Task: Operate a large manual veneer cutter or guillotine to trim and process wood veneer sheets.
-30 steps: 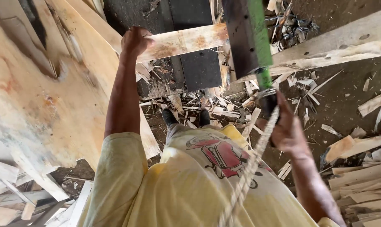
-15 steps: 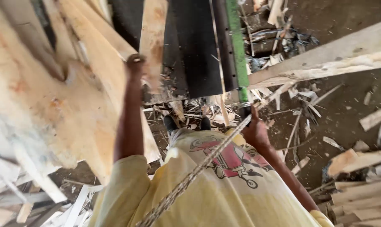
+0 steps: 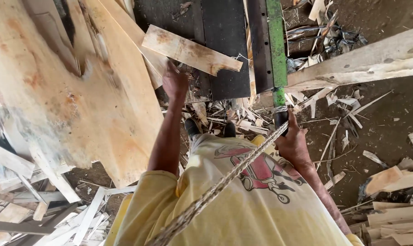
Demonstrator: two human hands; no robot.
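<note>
My left hand (image 3: 175, 82) reaches forward and holds the lower edge of a pale veneer strip (image 3: 190, 50) that lies across the dark machine bed (image 3: 224, 41). My right hand (image 3: 292, 141) is closed around the black grip at the lower end of a green lever (image 3: 276, 50). A braided rope (image 3: 224, 182) runs from that grip down across my yellow shirt (image 3: 243, 205). My dark shoes (image 3: 193, 128) stand among wood scraps below the machine.
A large stack of pale veneer sheets (image 3: 65, 91) fills the left side. A long wooden beam (image 3: 361, 61) crosses the upper right. Broken veneer scraps (image 3: 320, 105) litter the dirt floor, with more strips (image 3: 398, 214) at lower right and thin offcuts (image 3: 47, 209) at lower left.
The veneer strip has swung from upright to lying across the machine bed, my left hand still on it. My right hand stays on the lever's lower end.
</note>
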